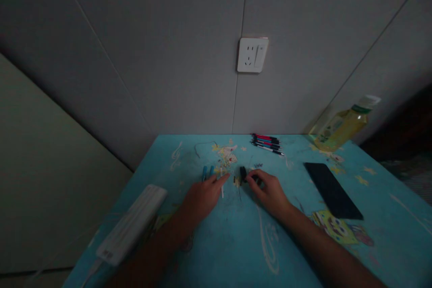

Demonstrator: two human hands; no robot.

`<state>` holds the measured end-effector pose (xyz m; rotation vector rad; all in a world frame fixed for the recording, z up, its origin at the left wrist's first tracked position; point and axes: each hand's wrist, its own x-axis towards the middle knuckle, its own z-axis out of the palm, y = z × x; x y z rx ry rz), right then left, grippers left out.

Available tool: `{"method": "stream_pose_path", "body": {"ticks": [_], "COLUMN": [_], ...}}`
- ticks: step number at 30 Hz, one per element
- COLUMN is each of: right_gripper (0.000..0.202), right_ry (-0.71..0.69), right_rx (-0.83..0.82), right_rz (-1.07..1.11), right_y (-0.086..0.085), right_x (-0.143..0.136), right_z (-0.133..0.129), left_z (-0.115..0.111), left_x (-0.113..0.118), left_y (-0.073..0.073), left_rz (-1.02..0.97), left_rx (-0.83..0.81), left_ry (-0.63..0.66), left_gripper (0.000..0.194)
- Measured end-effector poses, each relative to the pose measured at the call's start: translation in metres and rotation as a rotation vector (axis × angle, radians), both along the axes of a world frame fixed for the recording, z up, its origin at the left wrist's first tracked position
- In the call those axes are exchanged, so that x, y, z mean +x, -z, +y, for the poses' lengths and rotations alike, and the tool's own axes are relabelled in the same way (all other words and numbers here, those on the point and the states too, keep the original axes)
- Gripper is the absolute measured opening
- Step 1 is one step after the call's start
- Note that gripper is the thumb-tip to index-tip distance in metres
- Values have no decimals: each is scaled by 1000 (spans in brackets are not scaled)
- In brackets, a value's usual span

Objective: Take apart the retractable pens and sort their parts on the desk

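Note:
My left hand (206, 192) rests on the blue patterned tablecloth, its index finger stretched out toward a thin white strip (222, 189). Two blue pen-like pieces (204, 173) stick out just beyond its knuckles. My right hand (268, 189) has thumb and index finger pressed together beside a small black object (243, 173); whatever lies between those fingertips is too small and dark to tell. Tiny dark parts (234, 180) lie between the two hands, with little scattered bits (258, 165) behind my right hand.
A row of pens (266, 143) lies near the wall. A black flat rectangle (332, 189) is on the right, with a yellow liquid bottle (344, 126) behind it. A white power strip (131, 225) sits at the left edge. A socket (252, 55) is on the wall.

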<state>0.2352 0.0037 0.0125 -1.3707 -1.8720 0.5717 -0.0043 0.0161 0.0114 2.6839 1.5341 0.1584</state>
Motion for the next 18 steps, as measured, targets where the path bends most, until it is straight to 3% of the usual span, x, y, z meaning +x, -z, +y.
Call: {"method": "stream_pose_path", "body": {"ticks": [8,12,18], "right_gripper": [24,28,35], "right_ry": [41,51,-67], "right_rx": [19,-84,-329], "right_rz": [69,251,494], "right_y": [3,1,-9], "right_x": [-1,-6,-17], "right_z": [-2,-2,-6], "left_z": [-4,-6,-12], "left_x": [1,1,6], "left_y": [-1,-1,0], "left_rz": [-88,-162,-197], "left_rx": [37,75,52], "left_ry": [88,151,173], "left_gripper": [53,55,48]}}
